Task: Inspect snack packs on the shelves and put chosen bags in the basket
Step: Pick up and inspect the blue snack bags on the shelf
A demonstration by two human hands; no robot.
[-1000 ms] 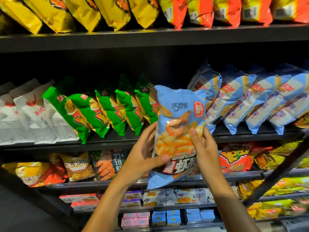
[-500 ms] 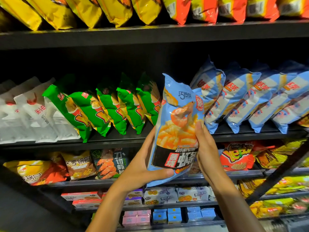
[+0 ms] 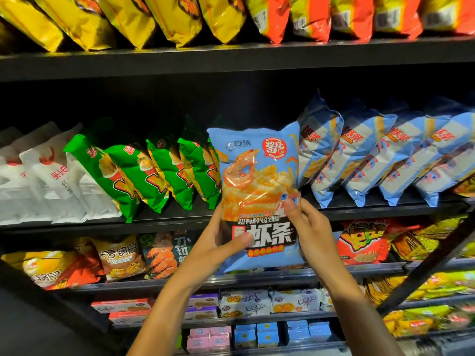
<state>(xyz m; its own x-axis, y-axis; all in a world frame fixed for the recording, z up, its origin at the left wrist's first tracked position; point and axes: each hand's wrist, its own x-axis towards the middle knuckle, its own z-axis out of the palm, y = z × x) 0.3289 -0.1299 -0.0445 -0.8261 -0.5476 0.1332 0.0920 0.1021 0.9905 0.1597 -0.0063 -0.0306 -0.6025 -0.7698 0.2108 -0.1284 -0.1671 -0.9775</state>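
Turned since a moment ago: blue bag (image 3: pixel 259 201) now flat and facing front, no longer twisted sideways, held up a bit nearer.

Far left on the middle shelf (image 3: pixel 180 219): white bags (image 3: pixel 43 181), leaning. Next to them, green bags (image 3: pixel 144 173) in a tilted row. Just right of those, and in front of them, the blue bag with a big shrimp picture and black band of writing. Left hand (image 3: pixel 218 242) gripping the bag's lower left side, thumb pressed on the front, fingers hidden behind. Right hand (image 3: pixel 308 227) gripping the bag's right edge, thumb tip pinching the front near a small cartoon shrimp. Bag upright, between both hands, off the shelf. Further right, more blue bags (image 3: pixel 385 152) leaning in a row on the same shelf. Up top, yellow bags (image 3: pixel 123 19) on the left and orange bags (image 3: pixel 334 16) on the right. Down low, small pink boxes (image 3: pixel 208 340) and blue boxes (image 3: pixel 257 335) side by side. No basket to see.
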